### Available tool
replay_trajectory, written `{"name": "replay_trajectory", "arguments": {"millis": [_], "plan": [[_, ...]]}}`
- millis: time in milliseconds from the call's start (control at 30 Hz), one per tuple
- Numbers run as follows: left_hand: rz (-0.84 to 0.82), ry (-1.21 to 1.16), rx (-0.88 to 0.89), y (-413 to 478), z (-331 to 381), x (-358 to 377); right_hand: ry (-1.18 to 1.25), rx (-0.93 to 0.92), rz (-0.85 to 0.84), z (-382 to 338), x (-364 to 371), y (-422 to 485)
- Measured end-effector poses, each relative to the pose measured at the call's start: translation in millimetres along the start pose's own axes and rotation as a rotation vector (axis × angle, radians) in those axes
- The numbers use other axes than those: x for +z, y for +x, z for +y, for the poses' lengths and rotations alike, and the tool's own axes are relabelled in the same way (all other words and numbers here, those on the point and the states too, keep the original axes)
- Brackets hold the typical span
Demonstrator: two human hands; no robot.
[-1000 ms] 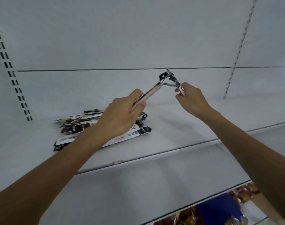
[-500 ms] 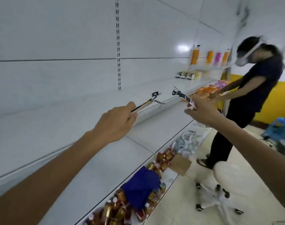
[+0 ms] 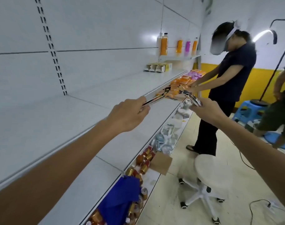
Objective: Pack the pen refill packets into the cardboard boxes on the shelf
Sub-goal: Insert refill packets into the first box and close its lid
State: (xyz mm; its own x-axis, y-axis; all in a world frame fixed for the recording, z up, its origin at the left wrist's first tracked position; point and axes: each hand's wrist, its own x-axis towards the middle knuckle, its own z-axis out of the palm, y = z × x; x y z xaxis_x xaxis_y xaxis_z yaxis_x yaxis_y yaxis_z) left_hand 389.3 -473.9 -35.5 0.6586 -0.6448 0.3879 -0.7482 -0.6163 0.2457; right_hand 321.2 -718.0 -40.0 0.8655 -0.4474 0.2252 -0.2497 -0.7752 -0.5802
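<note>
My left hand (image 3: 128,114) pinches a long flat pen refill packet (image 3: 41,99) by its near end; the packet points away over the shelf edge. My right hand (image 3: 208,109) grips a second pen refill packet (image 3: 193,99) that bends up and to the left. Both packets hang in the air in front of the white shelf (image 3: 57,117). Small open cardboard boxes (image 3: 158,67) stand far down the same shelf, against the back wall. The pile of packets seen earlier is out of view.
Another person (image 3: 226,88) in dark clothes stands at the far end of the shelf, handling orange packs (image 3: 180,85). A white rolling stool (image 3: 208,177) stands on the floor to my right. Cans and a blue cloth (image 3: 120,200) fill the bottom shelf. Bottles (image 3: 164,44) stand higher up.
My view has swung right along the aisle, away from the packet pile. Both hands keep their packets, which have drawn slightly apart. The far boxes and the other person came into view.
</note>
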Motion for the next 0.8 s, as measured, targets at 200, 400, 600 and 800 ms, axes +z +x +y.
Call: {"name": "replay_trajectory", "arguments": {"millis": [200, 400, 600, 800], "plan": [[-0.029, -0.013, -0.012, 103, -19, 10, -0.009, 0.017, 0.047, 9, -9, 87], [-0.063, -0.031, -0.024, 181, -28, 32, 0.033, 0.079, 0.076, 38, -6, 164], [-0.044, -0.091, -0.078, 262, -33, 64, 0.03, 0.046, 0.007, 74, -11, 243], [0.025, -0.12, -0.165, 344, -54, 95, 0.011, -0.05, -0.001, 110, -30, 356]]}}
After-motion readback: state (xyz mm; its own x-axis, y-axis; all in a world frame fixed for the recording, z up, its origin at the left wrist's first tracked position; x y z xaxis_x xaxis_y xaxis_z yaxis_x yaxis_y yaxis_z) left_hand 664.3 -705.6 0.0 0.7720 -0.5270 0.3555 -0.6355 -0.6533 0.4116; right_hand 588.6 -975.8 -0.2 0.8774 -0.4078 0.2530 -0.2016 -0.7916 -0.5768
